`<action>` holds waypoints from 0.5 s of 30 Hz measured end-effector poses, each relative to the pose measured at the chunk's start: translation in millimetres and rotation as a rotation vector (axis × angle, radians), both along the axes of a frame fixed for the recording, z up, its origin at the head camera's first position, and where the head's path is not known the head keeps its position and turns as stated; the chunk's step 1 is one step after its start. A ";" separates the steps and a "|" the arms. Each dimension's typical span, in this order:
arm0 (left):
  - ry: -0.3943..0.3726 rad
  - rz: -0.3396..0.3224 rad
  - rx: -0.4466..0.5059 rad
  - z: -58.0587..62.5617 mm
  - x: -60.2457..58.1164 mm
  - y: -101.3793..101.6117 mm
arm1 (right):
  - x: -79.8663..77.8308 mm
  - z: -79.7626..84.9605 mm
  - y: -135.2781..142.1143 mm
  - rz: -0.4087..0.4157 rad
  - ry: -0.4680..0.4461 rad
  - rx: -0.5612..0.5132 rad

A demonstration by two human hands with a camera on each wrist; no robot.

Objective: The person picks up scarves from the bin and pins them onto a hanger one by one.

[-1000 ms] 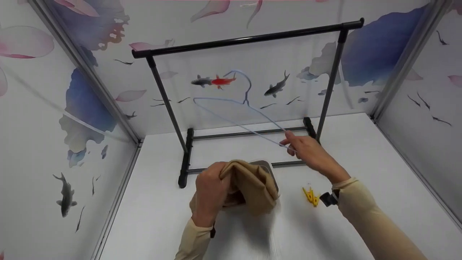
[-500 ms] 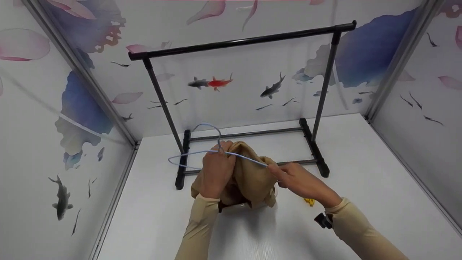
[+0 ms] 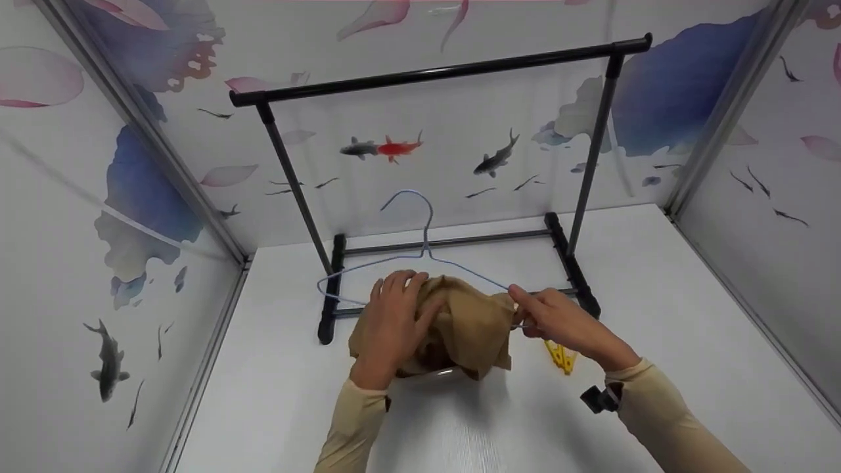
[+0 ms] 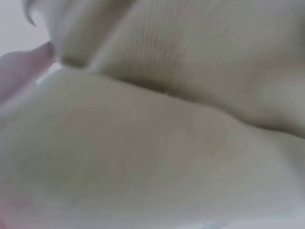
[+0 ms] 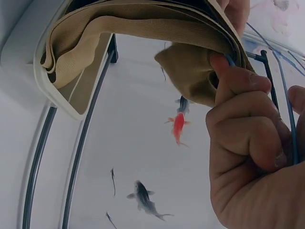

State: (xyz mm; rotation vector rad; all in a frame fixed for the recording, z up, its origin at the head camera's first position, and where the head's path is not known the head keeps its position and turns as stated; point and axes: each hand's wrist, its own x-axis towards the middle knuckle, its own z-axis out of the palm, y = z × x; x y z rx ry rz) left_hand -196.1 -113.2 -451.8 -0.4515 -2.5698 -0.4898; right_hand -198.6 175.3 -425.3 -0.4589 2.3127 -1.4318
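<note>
A tan cloth garment (image 3: pixel 476 322) with folded layers drapes over a white-rimmed box (image 5: pixel 58 103). My left hand (image 3: pixel 393 322) rests on the garment's left side, its fingers extended and the thumb apart on the fabric. With my right hand (image 3: pixel 558 318) I grip the right end of a blue wire clothes hanger (image 3: pixel 426 247), right beside the garment's edge. The hanger's hook points up, and its left arm reaches behind my left hand. In the right wrist view, curled fingers (image 5: pixel 252 129) hold the wire close against the cloth. Blurred tan fabric fills most of the left wrist view.
A black garment rack (image 3: pixel 440 74) stands behind the box, its feet on the white table (image 3: pixel 276 401). Yellow clothespins (image 3: pixel 560 358) lie below my right hand. White panels printed with fish and petals enclose the table on the back and sides.
My right hand has brought the hanger down and toward the garment, with the hook turning upright. My left hand has loosened its grip on the cloth, its fingers now extended.
</note>
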 end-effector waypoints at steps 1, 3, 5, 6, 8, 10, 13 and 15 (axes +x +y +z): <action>0.071 0.014 0.042 -5.2 6.2 -3.7 | -0.4 1.4 2.2 -0.005 0.004 -0.001; 0.199 0.059 0.141 -19.7 15.8 -10.8 | -1.4 4.5 6.2 -0.016 0.008 -0.006; 0.231 0.097 0.262 -35.0 21.9 -15.8 | -2.8 8.0 9.5 -0.023 -0.003 -0.027; 0.220 0.106 0.311 -42.8 23.3 -17.3 | -3.4 9.6 11.2 -0.027 -0.007 -0.042; 0.151 0.110 0.340 -57.7 23.5 -17.5 | -4.4 12.3 13.9 -0.040 -0.015 -0.071; 0.053 0.078 0.324 -71.1 22.6 -14.4 | -4.6 13.3 15.9 -0.057 -0.001 -0.067; -0.045 0.038 0.260 -85.9 25.2 -9.4 | -3.4 10.0 17.0 -0.085 0.055 0.019; -0.073 0.031 0.255 -86.3 29.0 -8.2 | -2.1 5.1 16.1 -0.102 0.112 0.108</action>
